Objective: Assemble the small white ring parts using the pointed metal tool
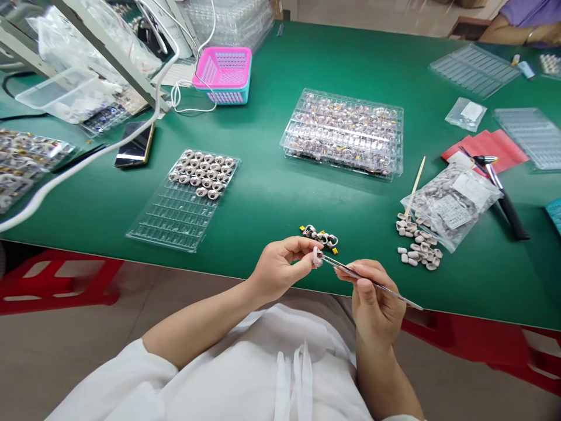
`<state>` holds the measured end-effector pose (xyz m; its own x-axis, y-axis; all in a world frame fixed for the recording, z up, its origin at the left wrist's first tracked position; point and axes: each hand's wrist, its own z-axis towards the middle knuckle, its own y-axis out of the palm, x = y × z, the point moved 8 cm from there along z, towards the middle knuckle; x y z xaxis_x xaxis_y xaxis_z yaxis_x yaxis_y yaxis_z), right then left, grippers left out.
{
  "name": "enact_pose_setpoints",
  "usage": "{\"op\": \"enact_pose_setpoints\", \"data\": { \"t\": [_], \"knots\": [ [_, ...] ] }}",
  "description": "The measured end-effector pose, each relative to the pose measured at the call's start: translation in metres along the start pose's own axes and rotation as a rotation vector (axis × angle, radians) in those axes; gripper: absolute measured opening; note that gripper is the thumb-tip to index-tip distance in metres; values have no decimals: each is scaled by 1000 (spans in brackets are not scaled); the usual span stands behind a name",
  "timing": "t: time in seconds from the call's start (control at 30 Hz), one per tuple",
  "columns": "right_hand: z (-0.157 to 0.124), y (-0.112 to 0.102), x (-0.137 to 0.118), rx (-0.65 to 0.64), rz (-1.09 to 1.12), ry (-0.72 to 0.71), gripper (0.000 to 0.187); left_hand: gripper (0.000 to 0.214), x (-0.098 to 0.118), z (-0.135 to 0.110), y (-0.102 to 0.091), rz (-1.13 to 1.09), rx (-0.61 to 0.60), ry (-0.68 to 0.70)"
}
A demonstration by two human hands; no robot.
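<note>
At the near edge of the green table [263,193], the left hand [276,268] pinches a small pale piece [316,258] between thumb and fingertips. The right hand [377,298] presses thumb and fingers together around metal tweezers [348,271], whose tips meet the piece at its 3 o'clock side. Just beyond, toward 12 o'clock, lies a cluster of rings [324,238] with yellow tabs. Loose pale shells [421,252] lie at 3 o'clock, just beside a clear bag [451,199] at 2. Farther out toward 10, a clear tray [170,213] carries rows of small pale pieces in its far half, a dark phone [134,143] beyond it. Stacked trays [399,140] full of parts sit near 12, a pink basket [249,67] at 11, and another person's arm [504,34] between 1 and 2.
</note>
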<state>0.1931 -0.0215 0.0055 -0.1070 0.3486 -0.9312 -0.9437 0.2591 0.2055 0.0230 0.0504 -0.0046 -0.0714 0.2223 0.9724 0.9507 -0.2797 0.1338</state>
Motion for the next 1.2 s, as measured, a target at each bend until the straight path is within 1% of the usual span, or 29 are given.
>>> {"op": "enact_pose_setpoints", "data": {
  "t": [0.3,0.47,0.57,0.63,0.73,0.8,0.87,1.0,1.07,1.13,1.2],
  "knots": [
    [-1,0,3,17,-6,14,19,16,-2,0,-1,-24,-14,6],
    [2,4,5,12,10,33,20,15,-4,0,-1,-14,-24,23],
    [1,5,4,22,13,13,21,15,-4,1,-1,-20,-31,19],
    [1,4,1,-5,-21,-33,21,16,-5,1,-1,-40,-37,2],
    [0,4,-5,-105,-112,-120,22,18,-6,2,0,-64,-49,-46],
    [0,4,-6,-158,-137,-144,23,19,-5,2,0,-52,-50,-60],
    [0,3,-5,-154,-109,-121,23,20,-3,2,-1,-10,-47,-39],
    [1,0,5,-37,10,-8,20,20,6,-1,0,129,-38,63],
    [1,1,10,-3,51,48,19,21,9,-2,1,181,-35,103],
    [2,2,14,4,79,88,17,20,11,-3,1,203,-35,110],
    [4,1,17,-9,100,103,16,20,9,-3,1,188,-37,82]
  ]
}}
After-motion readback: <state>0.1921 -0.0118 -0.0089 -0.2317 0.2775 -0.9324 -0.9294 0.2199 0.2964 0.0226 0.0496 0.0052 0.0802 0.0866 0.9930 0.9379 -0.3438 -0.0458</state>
